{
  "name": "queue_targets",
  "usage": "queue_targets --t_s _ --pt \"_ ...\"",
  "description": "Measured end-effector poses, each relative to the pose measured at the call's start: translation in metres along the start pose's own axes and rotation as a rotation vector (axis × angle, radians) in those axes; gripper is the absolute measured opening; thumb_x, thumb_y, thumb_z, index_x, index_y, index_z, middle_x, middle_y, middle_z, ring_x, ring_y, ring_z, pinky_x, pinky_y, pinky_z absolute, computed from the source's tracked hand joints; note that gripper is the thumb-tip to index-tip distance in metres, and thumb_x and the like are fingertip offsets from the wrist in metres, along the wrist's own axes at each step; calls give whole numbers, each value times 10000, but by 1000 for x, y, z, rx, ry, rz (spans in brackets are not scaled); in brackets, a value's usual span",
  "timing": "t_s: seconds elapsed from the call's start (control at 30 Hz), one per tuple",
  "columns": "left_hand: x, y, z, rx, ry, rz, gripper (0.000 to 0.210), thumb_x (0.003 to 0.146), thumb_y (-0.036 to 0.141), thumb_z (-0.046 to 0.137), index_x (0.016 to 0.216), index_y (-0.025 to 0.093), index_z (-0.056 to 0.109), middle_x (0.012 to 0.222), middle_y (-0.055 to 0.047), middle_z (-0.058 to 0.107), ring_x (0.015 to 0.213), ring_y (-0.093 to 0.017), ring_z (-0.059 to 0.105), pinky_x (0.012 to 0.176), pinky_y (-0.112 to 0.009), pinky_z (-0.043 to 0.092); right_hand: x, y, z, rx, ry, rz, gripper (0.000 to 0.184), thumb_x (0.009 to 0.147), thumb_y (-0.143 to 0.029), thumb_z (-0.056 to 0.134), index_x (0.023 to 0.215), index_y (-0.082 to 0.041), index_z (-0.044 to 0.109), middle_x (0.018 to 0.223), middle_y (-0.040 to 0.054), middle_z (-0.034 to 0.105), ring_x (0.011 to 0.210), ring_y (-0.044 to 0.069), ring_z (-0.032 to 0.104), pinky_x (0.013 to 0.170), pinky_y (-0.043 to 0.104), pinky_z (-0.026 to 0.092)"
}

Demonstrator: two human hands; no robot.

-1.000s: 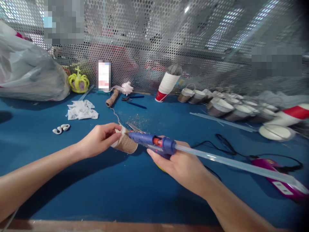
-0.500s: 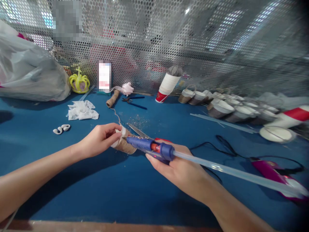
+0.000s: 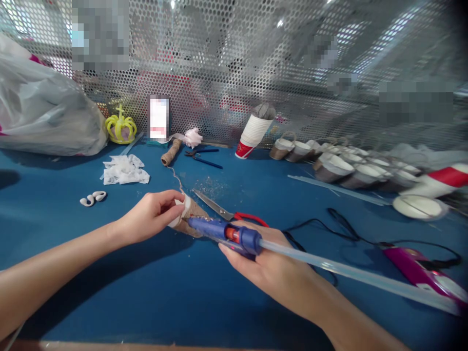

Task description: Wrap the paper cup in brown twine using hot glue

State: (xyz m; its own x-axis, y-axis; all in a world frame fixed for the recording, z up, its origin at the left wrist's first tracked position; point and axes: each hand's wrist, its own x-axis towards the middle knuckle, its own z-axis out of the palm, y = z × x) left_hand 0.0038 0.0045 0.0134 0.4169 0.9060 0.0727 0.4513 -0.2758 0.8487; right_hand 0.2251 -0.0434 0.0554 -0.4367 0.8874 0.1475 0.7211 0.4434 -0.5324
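Note:
My left hand [image 3: 153, 214] is closed on the rim of a small paper cup [image 3: 195, 210], which lies tilted and is wrapped in brown twine or burlap. My right hand [image 3: 266, 258] grips a blue hot glue gun [image 3: 210, 227], its nozzle at the cup's side. A long clear glue stick [image 3: 329, 263] sticks out of the gun's back end. Behind the cup lie scissors with red handles [image 3: 248, 218], blades partly open. A strand of twine runs from the cup to a twine roll [image 3: 171, 152]. Whether the nozzle touches the cup, I cannot tell.
Wrapped cups [image 3: 332, 165] crowd the right rear, near a leaning cup stack [image 3: 254, 131]. Pliers [image 3: 204, 157], white lace [image 3: 126, 169] and a yellow crown [image 3: 120, 127] lie farther back. A black cord [image 3: 340, 223] and purple device [image 3: 420, 273] are at right. Perforated metal [image 3: 219, 63] stands behind.
The glue gun's nozzle has shifted slightly left and down along the cup. The cup has turned a little in my left hand, and more of the scissors' handles shows.

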Motion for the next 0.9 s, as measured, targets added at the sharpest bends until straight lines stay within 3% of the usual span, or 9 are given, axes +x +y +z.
queue_targets --t_s 0.17,0.37,0.9 --pt "0 0 -1 -2 -17 13 279 851 335 417 968 134 571 645 7 544 533 -90 438 483 -184 354 2 7 -2 -18 38 66 115 796 -291 519 733 -211 573 646 -16 626 572 139 581 539 235 461" --pt "0 -1 -1 5 -11 22 281 851 352 419 960 136 562 627 15 513 537 -91 420 476 -180 338 8 9 -4 -43 78 34 198 790 -263 505 609 -205 560 612 -9 633 571 148 586 602 258 474" --pt "-1 0 -2 38 -4 24 276 845 328 427 970 125 566 614 19 502 536 -82 399 459 -164 325 21 18 -2 20 75 80 171 784 -279 516 729 -175 640 652 5 669 600 164 608 604 260 483"
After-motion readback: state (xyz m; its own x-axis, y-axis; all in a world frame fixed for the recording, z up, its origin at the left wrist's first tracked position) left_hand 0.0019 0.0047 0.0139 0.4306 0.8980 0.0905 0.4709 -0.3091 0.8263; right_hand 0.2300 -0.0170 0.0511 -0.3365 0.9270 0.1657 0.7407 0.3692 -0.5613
